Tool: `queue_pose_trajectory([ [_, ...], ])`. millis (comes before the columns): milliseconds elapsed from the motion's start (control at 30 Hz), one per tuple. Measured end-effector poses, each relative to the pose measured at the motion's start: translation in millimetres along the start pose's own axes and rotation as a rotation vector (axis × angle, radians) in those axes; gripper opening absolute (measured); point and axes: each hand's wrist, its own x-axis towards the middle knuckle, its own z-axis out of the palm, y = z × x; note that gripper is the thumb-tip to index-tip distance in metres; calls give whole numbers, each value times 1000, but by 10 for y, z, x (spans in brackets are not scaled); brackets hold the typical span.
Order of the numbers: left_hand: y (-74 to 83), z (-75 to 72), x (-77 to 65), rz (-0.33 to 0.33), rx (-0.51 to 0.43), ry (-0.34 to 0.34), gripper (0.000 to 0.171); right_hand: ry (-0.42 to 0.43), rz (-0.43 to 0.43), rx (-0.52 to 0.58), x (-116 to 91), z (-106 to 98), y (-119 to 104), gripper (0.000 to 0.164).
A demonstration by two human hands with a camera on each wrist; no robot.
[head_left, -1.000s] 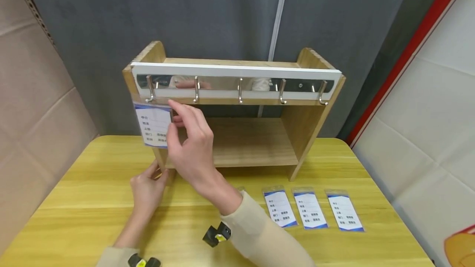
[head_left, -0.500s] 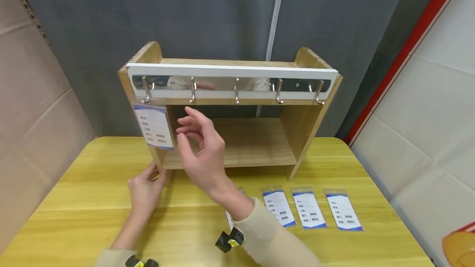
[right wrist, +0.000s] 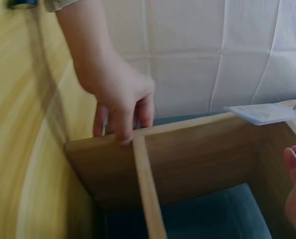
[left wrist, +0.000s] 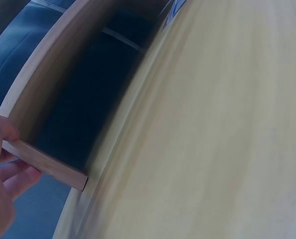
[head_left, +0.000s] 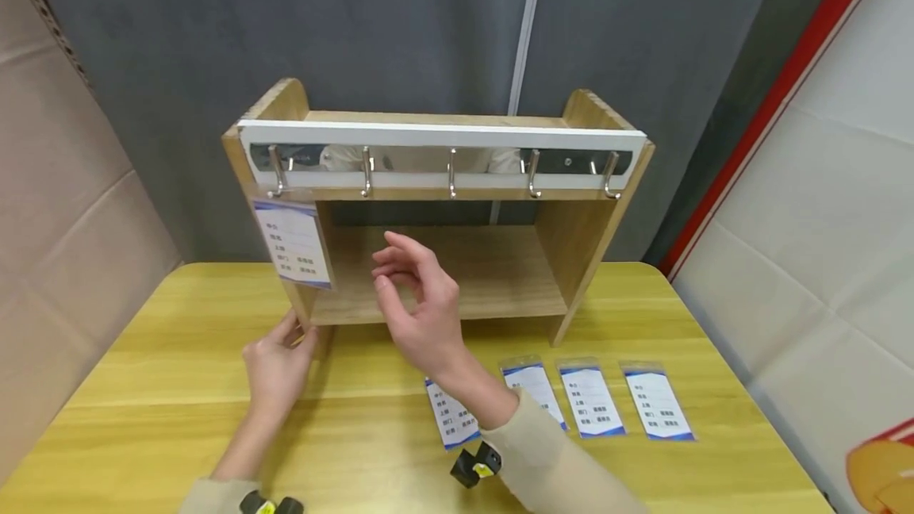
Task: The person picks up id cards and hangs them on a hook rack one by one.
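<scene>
In the head view a small wooden shelf (head_left: 500, 260) stands on the table. A white rail (head_left: 414, 136) with several metal hooks runs along its upper front. From the leftmost hook (head_left: 275, 173) hangs a name badge (head_left: 291, 246), white with blue bands. My left hand (head_left: 274, 367) grips the lower left side panel, with thumb and fingers on either side of the board (left wrist: 46, 164) in the left wrist view. My right hand (head_left: 424, 308) is in front of the shelf, right of the hanging badge, fingers loosely curled and holding nothing.
Several more badges lie in a row on the yellow wood-grain table (head_left: 371, 450); one badge (head_left: 451, 415) is partly behind my right forearm. To its right lie other badges (head_left: 591, 401). A grey curtain (head_left: 400, 22) hangs behind the shelf, with pale walls at both sides.
My right hand has let go of the hanging badge and moved right and down, away from it. The left hand keeps its hold on the panel.
</scene>
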Motion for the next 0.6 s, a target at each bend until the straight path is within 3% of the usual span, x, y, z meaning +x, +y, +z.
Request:
queue_pose_trajectory([
  [367, -4, -18, -11, 9, -10, 0, 41, -86, 26, -83, -230, -227, 69, 47],
  [600, -10, -13, 5, 26, -17, 0, 41, -104, 133, -93, -378, -516, 119, 49],
])
